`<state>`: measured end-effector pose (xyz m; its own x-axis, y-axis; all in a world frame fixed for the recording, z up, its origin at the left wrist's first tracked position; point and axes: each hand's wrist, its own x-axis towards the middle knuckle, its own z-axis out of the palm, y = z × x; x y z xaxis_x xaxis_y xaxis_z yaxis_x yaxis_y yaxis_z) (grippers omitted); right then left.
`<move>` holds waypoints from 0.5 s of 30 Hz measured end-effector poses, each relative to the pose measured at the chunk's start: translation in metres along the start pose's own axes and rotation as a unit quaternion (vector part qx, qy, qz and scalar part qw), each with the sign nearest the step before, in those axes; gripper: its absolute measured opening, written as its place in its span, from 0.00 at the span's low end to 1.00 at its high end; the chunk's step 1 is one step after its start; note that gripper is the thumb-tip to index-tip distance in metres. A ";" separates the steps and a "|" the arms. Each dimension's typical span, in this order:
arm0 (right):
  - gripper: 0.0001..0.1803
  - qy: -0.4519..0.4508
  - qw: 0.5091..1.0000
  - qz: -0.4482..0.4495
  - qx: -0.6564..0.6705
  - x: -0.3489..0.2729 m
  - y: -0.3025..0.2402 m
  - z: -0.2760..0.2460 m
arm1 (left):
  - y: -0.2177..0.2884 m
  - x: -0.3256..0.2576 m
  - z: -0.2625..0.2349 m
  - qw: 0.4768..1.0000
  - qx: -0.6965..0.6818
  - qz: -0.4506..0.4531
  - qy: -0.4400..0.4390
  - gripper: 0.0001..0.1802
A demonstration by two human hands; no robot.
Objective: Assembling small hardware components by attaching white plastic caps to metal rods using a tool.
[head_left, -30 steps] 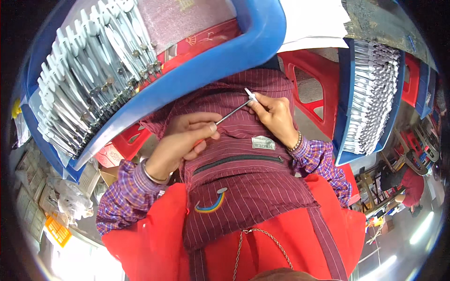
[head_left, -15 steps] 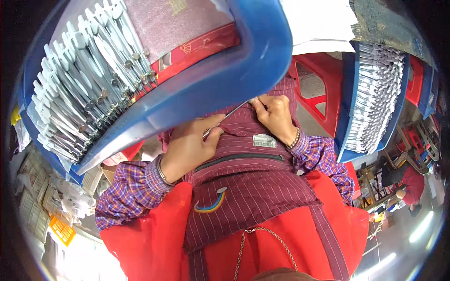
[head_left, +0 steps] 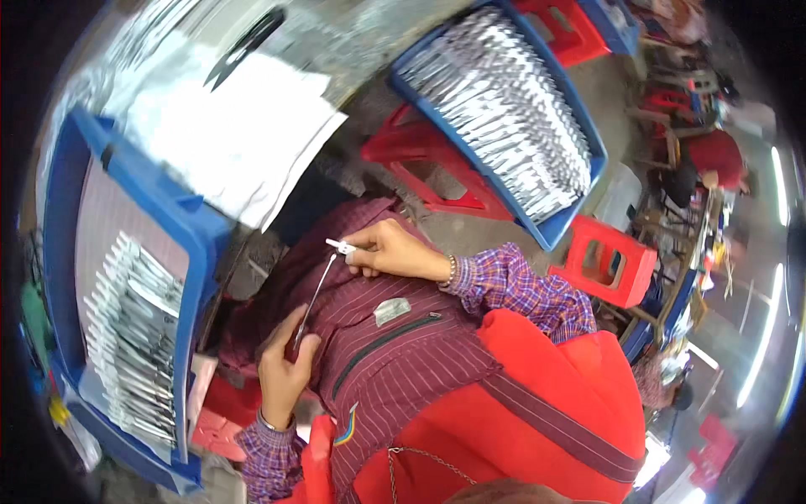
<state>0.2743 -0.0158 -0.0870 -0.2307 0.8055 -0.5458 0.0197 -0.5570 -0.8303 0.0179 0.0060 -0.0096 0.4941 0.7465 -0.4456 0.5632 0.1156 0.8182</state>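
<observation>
1. Two hands are seen at work over a striped maroon apron (head_left: 403, 336): the left hand (head_left: 284, 370) is closed around the lower end of a slim metal tool (head_left: 312, 294), and the right hand (head_left: 393, 250) is pinched shut on its upper end, where a small white tip (head_left: 340, 246) shows just beyond the fingertips
2. The tool is held slanting between the two hands, in front of the body, lifted clear of every tray
3. A blue tray (head_left: 180, 252) with rows of like metal pieces (head_left: 134, 336) is placed just beyond the left hand, on the outer side; sheets of white paper (head_left: 235, 134) lie above it
4. A second blue tray (head_left: 579, 143), packed with more shiny pieces (head_left: 504, 118), is set well beyond the right hand, resting on a red stool (head_left: 420, 168); another red stool (head_left: 604, 265) stands past the right wrist
5. The step in hand is judged to be the fitting or checking of the white tip on the single piece, with the work on it seemingly near its end
6. For the next move, a steady grip from the left hand would be called for while the right fingers are freed from the tip, and care would be needed so that the tip is not knocked off as the piece is carried to a tray
</observation>
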 end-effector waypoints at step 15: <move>0.17 0.416 0.862 0.039 0.288 -0.125 0.035 -0.195 | -0.008 -0.007 0.034 0.996 -0.083 0.009 -0.032 0.17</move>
<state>0.4939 -0.0969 -0.0699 0.5318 0.4943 -0.6876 -0.5371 -0.4309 -0.7252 0.0320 -0.0221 -0.0254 0.5475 0.7073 -0.4472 0.4383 0.2129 0.8732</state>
